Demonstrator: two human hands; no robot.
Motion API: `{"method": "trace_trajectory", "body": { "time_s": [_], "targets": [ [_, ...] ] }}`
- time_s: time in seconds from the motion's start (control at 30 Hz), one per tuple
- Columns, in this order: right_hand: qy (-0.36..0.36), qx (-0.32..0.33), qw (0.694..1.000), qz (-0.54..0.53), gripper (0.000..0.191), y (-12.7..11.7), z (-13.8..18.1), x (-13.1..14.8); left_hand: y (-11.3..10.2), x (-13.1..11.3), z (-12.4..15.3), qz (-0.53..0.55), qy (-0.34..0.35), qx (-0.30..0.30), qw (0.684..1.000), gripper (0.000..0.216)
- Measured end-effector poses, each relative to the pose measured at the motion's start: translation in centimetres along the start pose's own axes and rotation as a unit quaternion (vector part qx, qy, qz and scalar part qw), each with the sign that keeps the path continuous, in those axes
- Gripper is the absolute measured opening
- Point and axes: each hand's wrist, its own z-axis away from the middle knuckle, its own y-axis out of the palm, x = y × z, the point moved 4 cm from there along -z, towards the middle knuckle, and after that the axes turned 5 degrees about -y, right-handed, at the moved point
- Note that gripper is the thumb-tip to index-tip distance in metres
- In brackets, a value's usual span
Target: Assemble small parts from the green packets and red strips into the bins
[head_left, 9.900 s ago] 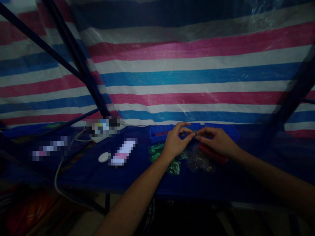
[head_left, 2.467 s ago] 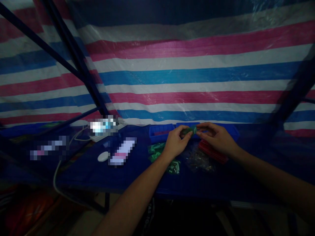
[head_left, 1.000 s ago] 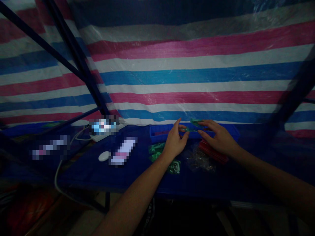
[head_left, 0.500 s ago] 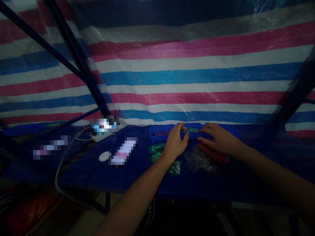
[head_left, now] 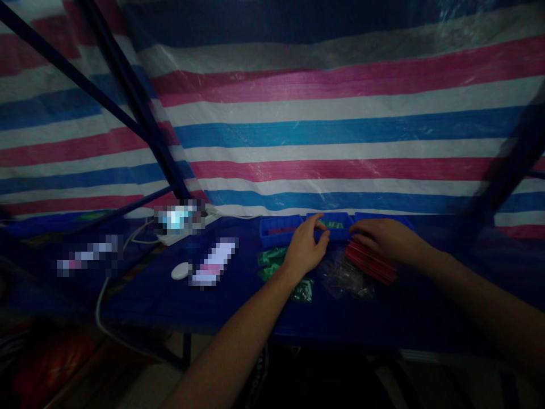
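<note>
My left hand (head_left: pixel 307 245) reaches to the front of the middle blue bin (head_left: pixel 346 218), which has small green packets (head_left: pixel 334 225) in it. Its thumb and fingers are apart, and nothing shows between them. My right hand (head_left: pixel 386 241) is over the far end of a stack of red packets (head_left: pixel 371 263), in front of the right blue bin (head_left: pixel 394 220). Its fingers are bent but loose, with no held thing visible; whether they touch the stack is unclear. Clear plastic bags (head_left: pixel 347 277) lie between my hands, and green packets (head_left: pixel 272 257) lie left of my left wrist.
The left blue bin (head_left: pixel 264 232) has reddish contents. On the blue table (head_left: pixel 238 309) are a round white object (head_left: pixel 181 271), a blurred-out phone-like thing (head_left: pixel 215 262) and a white power strip (head_left: pixel 172 236) with cables. Blue frame poles (head_left: pixel 140 125) stand before striped sheeting (head_left: pixel 340 130).
My right hand has drawn back to the right, away from the middle bin, and more of the red stack shows. The left hand stays almost still.
</note>
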Motion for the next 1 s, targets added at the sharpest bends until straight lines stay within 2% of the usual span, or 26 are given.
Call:
{"method": "trace_trajectory", "body": {
  "time_s": [0.17,0.27,0.37,0.47,0.57,0.63,0.7,0.83,1.0],
  "targets": [
    [0.02,-0.111,0.993,-0.046,0.026,-2.4,0.0,1.1,0.0,-1.1,0.2,0.027,0.039,0.026,0.999,0.043],
    [0.022,-0.192,0.978,-0.083,0.027,-3.6,0.3,2.1,0.0,-2.1,0.4,0.051,0.07,0.052,0.995,0.054],
    [0.019,-0.242,0.961,-0.135,0.025,-4.0,0.6,3.1,0.0,-2.7,0.6,0.062,0.088,0.066,0.992,0.07],
    [0.005,-0.249,0.953,-0.172,0.022,-3.8,0.7,4.1,0.1,-3.1,0.5,0.069,0.108,0.078,0.989,0.066],
    [-0.003,-0.242,0.951,-0.194,0.021,-3.3,0.8,4.8,0.3,-2.9,0.4,0.064,0.105,0.095,0.988,0.03],
    [-0.003,-0.237,0.949,-0.207,0.022,-3.0,0.8,5.0,0.3,-2.7,0.3,0.055,0.092,0.104,0.989,0.018],
    [0.001,-0.226,0.948,-0.225,0.027,-2.8,0.7,5.1,0.3,-2.5,0.2,0.048,0.075,0.096,0.991,0.018],
    [0.023,-0.207,0.948,-0.242,0.043,-2.6,0.3,5.0,-0.3,-1.8,0.0,0.054,0.038,0.031,0.997,0.017],
    [0.018,-0.203,0.957,-0.206,0.029,-2.4,-0.1,5.0,-0.7,-1.4,-0.1,0.102,0.001,-0.009,0.995,0.02]
  ]
}}
